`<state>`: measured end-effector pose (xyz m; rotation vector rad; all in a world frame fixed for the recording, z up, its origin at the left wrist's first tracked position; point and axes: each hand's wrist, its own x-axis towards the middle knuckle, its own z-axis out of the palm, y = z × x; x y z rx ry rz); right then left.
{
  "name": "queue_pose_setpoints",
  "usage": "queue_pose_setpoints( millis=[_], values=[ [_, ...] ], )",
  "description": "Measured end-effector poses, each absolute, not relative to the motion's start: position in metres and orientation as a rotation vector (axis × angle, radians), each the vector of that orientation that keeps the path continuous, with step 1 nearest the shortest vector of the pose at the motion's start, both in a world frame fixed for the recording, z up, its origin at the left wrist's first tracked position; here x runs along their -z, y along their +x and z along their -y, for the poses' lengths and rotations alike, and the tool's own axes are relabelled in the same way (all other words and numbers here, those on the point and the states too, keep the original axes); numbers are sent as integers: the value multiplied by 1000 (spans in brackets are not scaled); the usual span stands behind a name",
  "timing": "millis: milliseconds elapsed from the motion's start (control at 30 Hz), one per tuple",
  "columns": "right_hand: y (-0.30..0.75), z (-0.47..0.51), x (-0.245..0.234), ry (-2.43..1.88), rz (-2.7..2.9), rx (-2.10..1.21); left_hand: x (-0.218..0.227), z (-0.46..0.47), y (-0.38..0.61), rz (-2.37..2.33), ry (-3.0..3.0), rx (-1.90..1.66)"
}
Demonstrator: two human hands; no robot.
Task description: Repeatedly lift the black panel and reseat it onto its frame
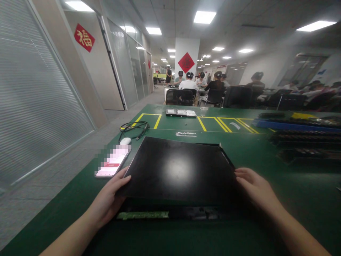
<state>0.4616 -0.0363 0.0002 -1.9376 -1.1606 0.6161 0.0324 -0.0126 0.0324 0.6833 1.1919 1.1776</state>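
Observation:
A flat black metal cover panel (178,167) lies over a black chassis on the green table (293,185). A strip of green circuit board (144,215) shows under the panel's near edge. My left hand (109,199) grips the panel's near left corner, thumb on top and fingers beneath. At the near right edge, my right hand (255,188) has its fingers curled around the side of the panel. The panel's near edge is raised a little off the chassis.
A phone (112,165) with a lit screen lies left of the panel, a white mouse (125,140) and a black cable (134,128) behind it. Small drives (181,113) sit in yellow-marked boxes. Black and blue trays (301,131) fill the right. Seated people work at desks far back.

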Motion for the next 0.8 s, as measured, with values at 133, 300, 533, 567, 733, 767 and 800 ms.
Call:
queue_pose_setpoints(
  millis=[133, 300, 533, 567, 733, 767, 800],
  values=[
    [460, 36, -4, -1960, 1176, -587, -30, 12, 31, -1190, 685, -1178],
    [459, 37, -6, -2004, 1176, -562, -33, 12, 32, -1178, 700, -1132],
    [465, 37, 1, -1993, 1269, -526, -33, 11, 32, -1201, 711, -1116],
    [466, 36, 1, -1997, 1284, -516, -31, 10, 32, -1196, 712, -1113],
    [467, 36, 0, -2026, 1329, -492, -28, 8, 29, -1152, 706, -1098],
    [466, 37, -1, -2030, 1335, -485, -28, 8, 28, -1150, 703, -1097],
    [466, 37, -1, -2034, 1341, -475, -28, 8, 28, -1151, 702, -1095]
  ],
)
